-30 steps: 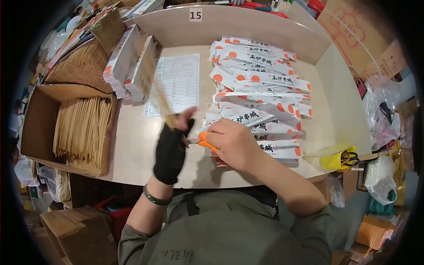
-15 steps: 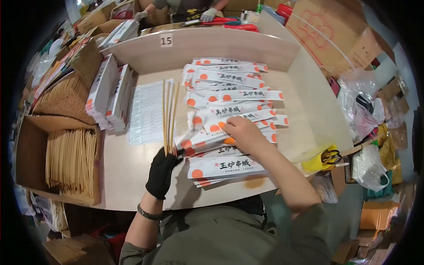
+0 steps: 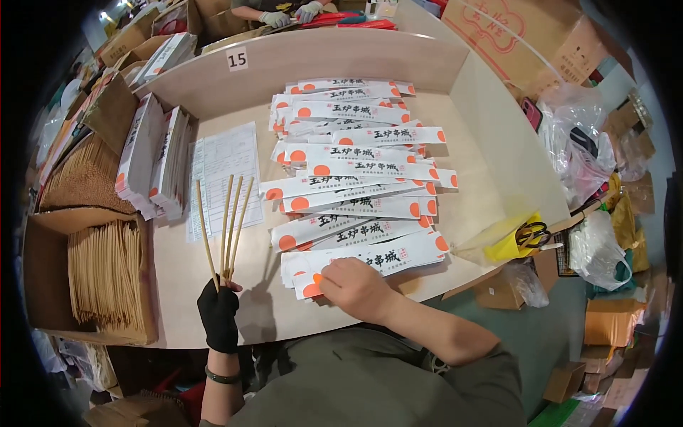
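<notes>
My left hand, in a black glove, is closed round the lower ends of several wooden chopsticks, which fan upward above the table. My right hand is bare, with orange covers on fingertips. Its fingers are pinched together at the left part of the nearest stack of white paper chopstick sleeves, over the top sleeve's edge. These sleeves carry orange dots and black lettering. Beyond that hand, a long overlapping pile of the same sleeves runs toward the back panel.
An open cardboard box of chopsticks stands at left, beside upright bundles of sleeves. A printed sheet lies near them. Scissors sit in a yellow holder at the right edge. A co-worker's gloved hands show behind the partition.
My right hand has moved from the middle of the sleeve pile to the nearest stack. A sleeve it was handling now lies on the pile. My left hand has shifted left and nearer, still holding chopsticks.
</notes>
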{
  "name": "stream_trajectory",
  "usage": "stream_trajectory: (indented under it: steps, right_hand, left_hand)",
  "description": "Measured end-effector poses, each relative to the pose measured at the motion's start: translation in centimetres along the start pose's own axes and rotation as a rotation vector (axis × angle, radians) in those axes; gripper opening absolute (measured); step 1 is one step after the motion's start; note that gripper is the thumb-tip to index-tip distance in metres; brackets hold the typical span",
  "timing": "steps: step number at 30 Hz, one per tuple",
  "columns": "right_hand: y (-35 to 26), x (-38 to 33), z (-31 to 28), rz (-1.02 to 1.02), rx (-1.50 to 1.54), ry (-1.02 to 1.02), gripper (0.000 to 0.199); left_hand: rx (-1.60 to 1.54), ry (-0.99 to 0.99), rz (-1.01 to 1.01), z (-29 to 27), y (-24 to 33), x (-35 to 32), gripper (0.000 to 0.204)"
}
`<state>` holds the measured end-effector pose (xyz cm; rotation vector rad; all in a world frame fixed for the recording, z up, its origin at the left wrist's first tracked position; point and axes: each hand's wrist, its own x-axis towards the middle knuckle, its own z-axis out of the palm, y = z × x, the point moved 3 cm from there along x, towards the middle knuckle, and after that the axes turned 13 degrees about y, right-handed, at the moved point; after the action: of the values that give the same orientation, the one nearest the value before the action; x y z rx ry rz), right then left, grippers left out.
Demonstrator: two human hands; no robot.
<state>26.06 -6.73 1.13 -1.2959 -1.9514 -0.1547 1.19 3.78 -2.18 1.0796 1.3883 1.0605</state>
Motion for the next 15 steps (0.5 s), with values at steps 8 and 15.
stream_trajectory:
  steps: [8,15]
  right_hand:
    - [1.8,0.7,-1.2,0.313,0.197,0.123,0.019]
    - [3.1,3.0,-3.3,0.917,0.621,0.070,0.018]
  left_hand:
    - [0.262,-0.198,0.129,-2.5,1.0,-1.6,0.014]
    - [0.367,-0.286,0.256,-3.2,3.8,-2.0,0.011]
